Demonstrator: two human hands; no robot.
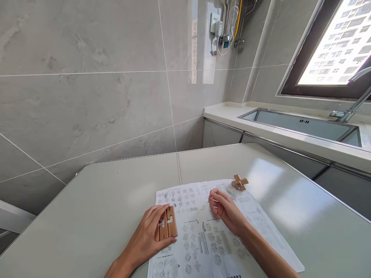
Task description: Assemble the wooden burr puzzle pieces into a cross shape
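My left hand (149, 227) is closed around several flat wooden puzzle pieces (171, 222), thumb at the near end and fingertips at the far end. The pieces lie side by side with notches cut into their edges, and part of them is hidden under the hand. They rest at the left edge of a printed instruction sheet (185, 216) covered in small grey diagrams. Above the middle of the sheet, my right hand (224, 208) has its fingers curled in, and nothing shows in it. Farther back stands a small cross-shaped wooden assembly (239, 182), apart from both hands.
The sheet lies on a pale folding table (116, 200) with a seam down its middle. A grey tiled wall (101, 104) borders the far side. To the right are a counter with a sink (295, 125), a faucet (348, 112) and a window (333, 46).
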